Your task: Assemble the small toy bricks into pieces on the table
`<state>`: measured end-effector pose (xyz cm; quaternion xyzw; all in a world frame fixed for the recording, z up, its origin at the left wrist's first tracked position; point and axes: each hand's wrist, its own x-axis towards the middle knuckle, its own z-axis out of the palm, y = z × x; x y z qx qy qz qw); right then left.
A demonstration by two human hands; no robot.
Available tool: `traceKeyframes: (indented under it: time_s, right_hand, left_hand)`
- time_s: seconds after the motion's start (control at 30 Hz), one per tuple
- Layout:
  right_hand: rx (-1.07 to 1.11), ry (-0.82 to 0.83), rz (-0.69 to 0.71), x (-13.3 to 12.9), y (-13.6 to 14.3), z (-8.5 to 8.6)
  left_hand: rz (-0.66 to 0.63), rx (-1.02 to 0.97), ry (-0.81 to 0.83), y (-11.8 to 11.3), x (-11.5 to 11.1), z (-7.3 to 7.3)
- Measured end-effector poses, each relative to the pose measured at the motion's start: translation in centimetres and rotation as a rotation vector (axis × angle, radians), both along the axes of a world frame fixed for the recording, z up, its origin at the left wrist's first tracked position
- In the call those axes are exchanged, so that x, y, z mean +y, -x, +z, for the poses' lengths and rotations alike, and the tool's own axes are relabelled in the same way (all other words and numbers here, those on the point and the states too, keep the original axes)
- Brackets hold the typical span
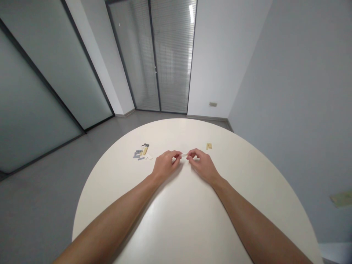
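Note:
Between my two hands is a small white building-brick piece [184,154], long and thin, just above the table's middle. My left hand [168,161] pinches its left end between thumb and fingers. At the other end, my right hand [201,163] grips it in the same way, so the fingertips hide both ends. A loose group of building pieces lies left of my left hand: grey pieces [137,153], a tan piece [145,150], white flat pieces [149,157] and small dark pieces [145,145]. Beyond my right hand sits a tan piece [209,146].
The round white table [176,227] carries everything, and both forearms reach across it. Its curved far edge faces a glass door with blinds [173,55]. A plain wall [302,91] stands to the right, frosted glass panels [55,66] to the left.

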<state>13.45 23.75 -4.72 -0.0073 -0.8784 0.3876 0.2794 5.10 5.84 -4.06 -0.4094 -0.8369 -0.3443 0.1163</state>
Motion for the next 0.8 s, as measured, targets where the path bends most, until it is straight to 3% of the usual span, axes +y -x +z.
traceKeyframes:
  time_s: [0.8]
  right_hand:
    - [0.014, -0.054, -0.004, 0.11, -0.04, -0.1]
  left_hand:
    - [-0.053, -0.02, -0.036, 0.05, 0.05, -0.22]
